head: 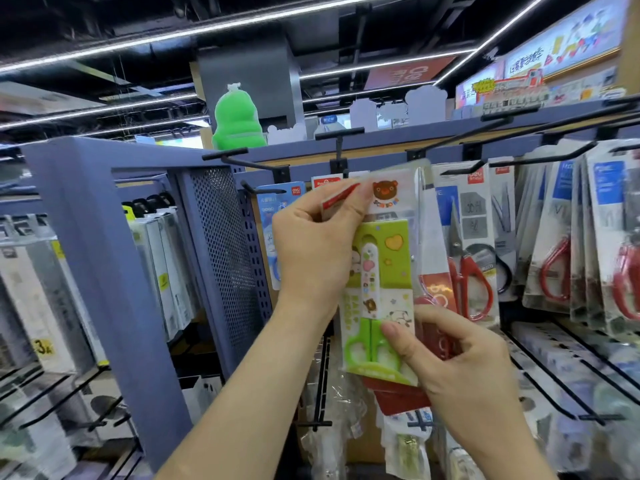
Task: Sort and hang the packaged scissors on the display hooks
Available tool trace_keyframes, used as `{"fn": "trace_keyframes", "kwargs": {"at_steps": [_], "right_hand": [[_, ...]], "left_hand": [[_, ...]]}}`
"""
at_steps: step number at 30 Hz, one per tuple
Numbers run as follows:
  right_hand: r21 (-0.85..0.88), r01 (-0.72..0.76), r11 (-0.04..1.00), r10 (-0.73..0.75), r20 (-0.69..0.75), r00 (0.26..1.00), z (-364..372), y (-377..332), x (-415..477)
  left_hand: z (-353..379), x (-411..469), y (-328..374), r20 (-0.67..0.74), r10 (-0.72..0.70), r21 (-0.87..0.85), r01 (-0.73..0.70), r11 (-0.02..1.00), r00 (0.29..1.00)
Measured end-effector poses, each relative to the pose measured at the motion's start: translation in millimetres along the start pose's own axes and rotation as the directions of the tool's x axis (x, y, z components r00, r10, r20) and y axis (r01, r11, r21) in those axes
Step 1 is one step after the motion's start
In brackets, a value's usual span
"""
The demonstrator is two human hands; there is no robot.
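Shop rack ahead: my left hand pinches the pack tops, right hand grips the green scissors pack at its bottom edge. I judge I'm sorting; next, match it to one of the hooks.

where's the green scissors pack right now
Head view, centre: the green pack is held before the display, left hand pinching its top, right hand its bottom; a hanging red-handled pack is just to its right.
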State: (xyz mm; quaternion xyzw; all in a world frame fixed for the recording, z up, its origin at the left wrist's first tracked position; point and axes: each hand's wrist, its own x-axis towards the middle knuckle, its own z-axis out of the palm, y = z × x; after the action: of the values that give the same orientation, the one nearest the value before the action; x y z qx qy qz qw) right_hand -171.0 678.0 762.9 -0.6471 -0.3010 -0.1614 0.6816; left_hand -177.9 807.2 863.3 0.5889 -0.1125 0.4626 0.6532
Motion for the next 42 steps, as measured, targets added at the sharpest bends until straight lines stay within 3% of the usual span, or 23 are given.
{"fn": "trace_keyframes", "kwargs": {"at_steps": [4, 10, 15, 23, 26, 28, 31, 34, 38, 42], "right_hand": [[-0.014, 0.022, 1.000, -0.023, -0.038, 0.999, 2, -1, 2], [0.056, 0.011, 0.998, -0.009, -0.036, 0.999, 9, -8, 6], [0.081, -0.011, 0.997, 0.013, -0.030, 0.999, 7, -9, 7], [0.163, -0.073, 0.984, 0.080, -0.037, 0.996, 9, -11, 7], [0.088, -0.057, 0.994, 0.060, -0.033, 0.998, 11, -8, 8], [0.041, -0.056, 0.998, 0.058, -0.042, 0.997, 11, -3, 9], [-0.040, -0.051, 0.998, 0.048, -0.081, 0.996, 12, 0, 9], [-0.214, 0.005, 0.977, -0.039, -0.154, 0.987, 10, 4, 8], [-0.378, 0.078, 0.922, -0.167, -0.209, 0.964, 2, 11, 7], [-0.440, 0.100, 0.893, -0.193, -0.171, 0.966, -12, 16, 1]], "left_hand": [[-4, 8, 0, -0.078, 0.151, 0.107, -0.143, 0.984, 0.985], [-2, 21, -2, -0.119, 0.165, 0.239, -0.133, 0.962, 0.979], [-8, 32, 7, -0.045, -0.181, 0.014, 0.181, 0.983, 0.983], [-10, 44, 11, -0.007, -0.300, 0.082, 0.300, 0.950, 0.954], [-18, 34, 1, -0.042, -0.120, 0.187, 0.126, 0.974, 0.992], [-27, 19, -7, 0.034, -0.008, 0.247, 0.000, 0.969, 0.999], [-34, 6, -16, 0.138, -0.041, 0.252, 0.005, 0.968, 0.990], [-38, 19, -24, 0.067, -0.035, 0.347, 0.010, 0.938, 0.997], [-41, 43, -45, 0.023, -0.007, 0.521, -0.006, 0.853, 1.000], [-36, 61, -69, 0.040, 0.072, 0.745, -0.077, 0.662, 0.997]]}}
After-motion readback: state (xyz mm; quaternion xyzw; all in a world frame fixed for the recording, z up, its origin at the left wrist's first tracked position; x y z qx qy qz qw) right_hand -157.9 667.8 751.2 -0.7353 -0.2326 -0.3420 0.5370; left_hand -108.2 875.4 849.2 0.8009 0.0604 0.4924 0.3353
